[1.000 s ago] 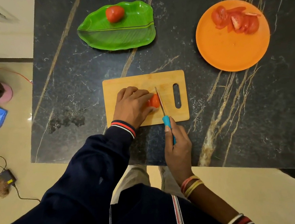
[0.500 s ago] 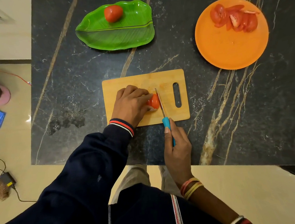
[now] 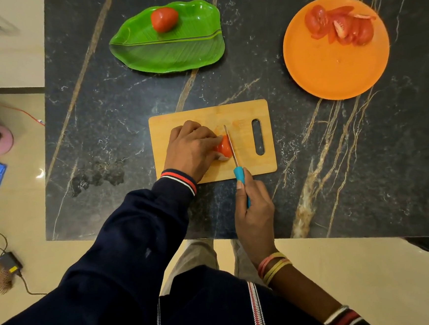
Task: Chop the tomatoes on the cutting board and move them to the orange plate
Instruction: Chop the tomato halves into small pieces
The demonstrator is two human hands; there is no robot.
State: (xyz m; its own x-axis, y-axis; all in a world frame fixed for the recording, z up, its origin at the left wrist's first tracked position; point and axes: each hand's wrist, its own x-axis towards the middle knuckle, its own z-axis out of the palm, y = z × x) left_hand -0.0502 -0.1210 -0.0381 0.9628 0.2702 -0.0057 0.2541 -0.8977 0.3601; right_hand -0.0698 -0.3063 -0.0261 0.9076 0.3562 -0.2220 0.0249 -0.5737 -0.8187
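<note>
Slicing is in hand: the tomato (image 3: 223, 147) sits mid cutting board (image 3: 245, 113), left hand (image 3: 191, 148) curled over it, right hand (image 3: 254, 205) gripping the blue-handled knife (image 3: 230, 143), blade at its right side. Next, press down clear of fingertips. Slices (image 3: 341, 26) already lie on the orange plate (image 3: 334, 70), well apart; another tomato (image 3: 164, 19) waits on the green leaf-shaped plate (image 3: 168, 50)

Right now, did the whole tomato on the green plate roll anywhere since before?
No. The whole tomato sits in the same spot on the green plate, just beyond its middle rib, as in the earlier pictures.
</note>
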